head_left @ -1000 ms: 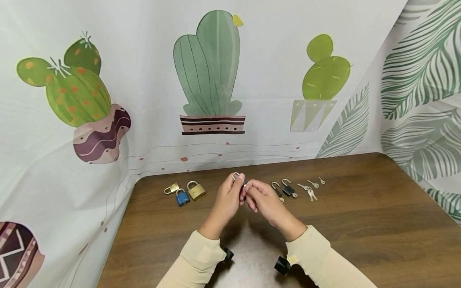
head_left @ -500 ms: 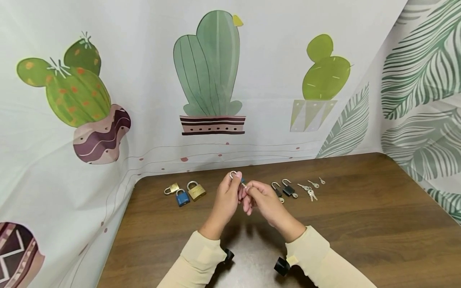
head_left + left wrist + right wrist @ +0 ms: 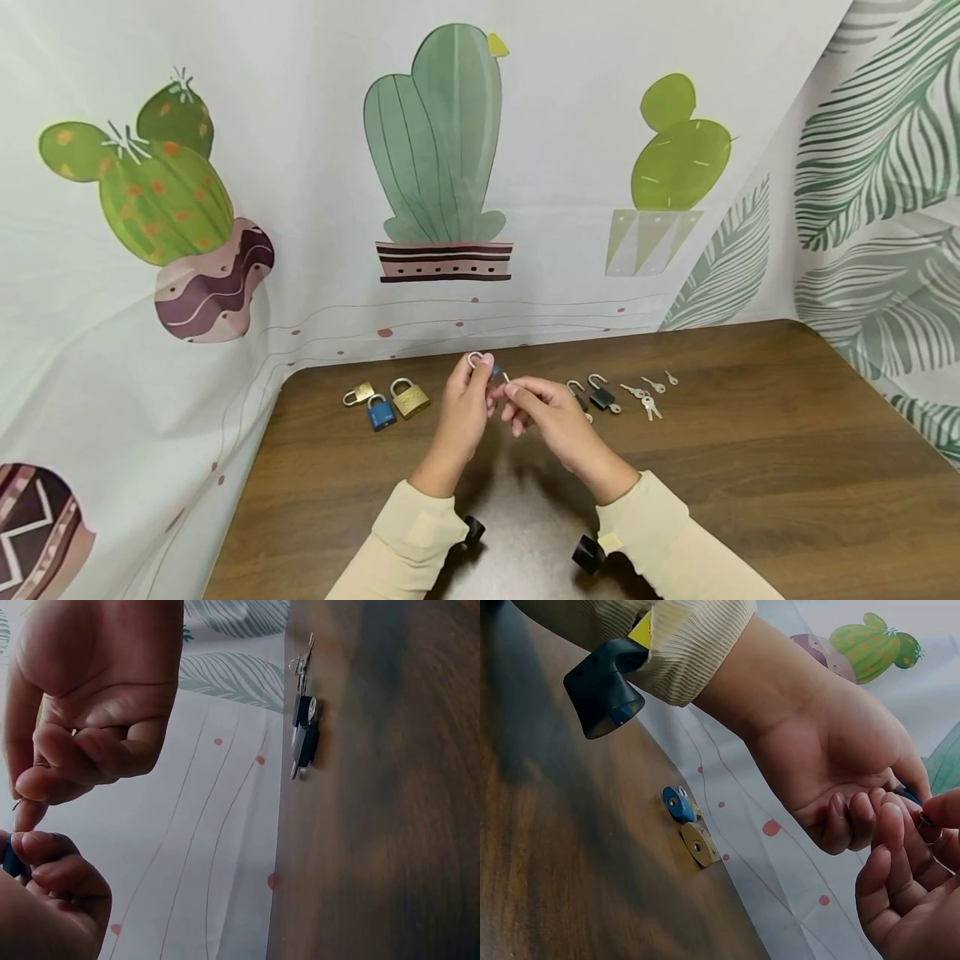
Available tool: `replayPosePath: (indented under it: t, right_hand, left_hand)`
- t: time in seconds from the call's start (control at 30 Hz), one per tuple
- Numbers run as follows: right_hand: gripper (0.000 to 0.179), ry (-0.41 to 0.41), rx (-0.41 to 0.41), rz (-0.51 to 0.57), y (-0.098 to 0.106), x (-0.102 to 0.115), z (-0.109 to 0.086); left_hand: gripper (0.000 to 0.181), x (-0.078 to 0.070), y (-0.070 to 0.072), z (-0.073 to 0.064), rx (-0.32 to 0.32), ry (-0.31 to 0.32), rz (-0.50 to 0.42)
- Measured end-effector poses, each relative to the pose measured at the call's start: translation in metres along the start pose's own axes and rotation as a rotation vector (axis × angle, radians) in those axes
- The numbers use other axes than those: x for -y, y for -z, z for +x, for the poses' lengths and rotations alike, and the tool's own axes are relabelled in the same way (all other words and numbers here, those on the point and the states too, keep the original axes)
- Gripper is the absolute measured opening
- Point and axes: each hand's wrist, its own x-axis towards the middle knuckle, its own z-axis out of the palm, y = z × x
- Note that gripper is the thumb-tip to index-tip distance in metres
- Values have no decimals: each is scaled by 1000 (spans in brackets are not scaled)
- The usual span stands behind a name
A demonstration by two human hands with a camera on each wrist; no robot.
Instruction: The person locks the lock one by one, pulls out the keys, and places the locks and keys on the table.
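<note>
Blue peeks out of the left hand point(image 3: 465, 407) on my feed: it's got a small padlock point(image 3: 496, 372) gripped, thumb across it and shackle poking out the top. That lock is up in the air over the far part of the wooden table point(image 3: 712, 483), around the middle of my head view. Right hand point(image 3: 543, 408) is just beside it, thumb and finger pinched on what looks like a thin silvery key point(image 3: 506, 377). Whether the tip actually touches the lock, I can't tell from any of my three cameras. Off to the left sit a blue padlock point(image 3: 381, 412) and a big brass padlock point(image 3: 410, 399) next to each other, with a smaller brass one point(image 3: 363, 391) just behind. On the other side I've got two dark padlocks point(image 3: 602, 398), shackles unlatched, keys at their bottoms, one partly behind the right hand. Past those, some loose keys point(image 3: 647, 402) are scattered. Backdrop's a white cloth point(image 3: 570, 150) with cactus prints.
</note>
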Motion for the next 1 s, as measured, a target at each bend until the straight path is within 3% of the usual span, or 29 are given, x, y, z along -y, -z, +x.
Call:
replayPosePath:
  t: [0.2, 0.6, 0.77, 1.0]
  right_hand:
    - [31, -27, -8, 2, 0, 1, 2]
    - [34, -75, -74, 13, 9, 3, 4]
    - [32, -82, -85, -3, 20, 3, 2]
    - [31, -105, -89, -51, 36, 1, -4]
  left_hand:
    - [30, -3, 2, 0, -61, 47, -6]
    - [27, -9, 4, 4, -90, 83, -3]
    - [27, -11, 12, 6, -132, 93, 52]
    - [31, -11, 31, 6, -123, 65, 106]
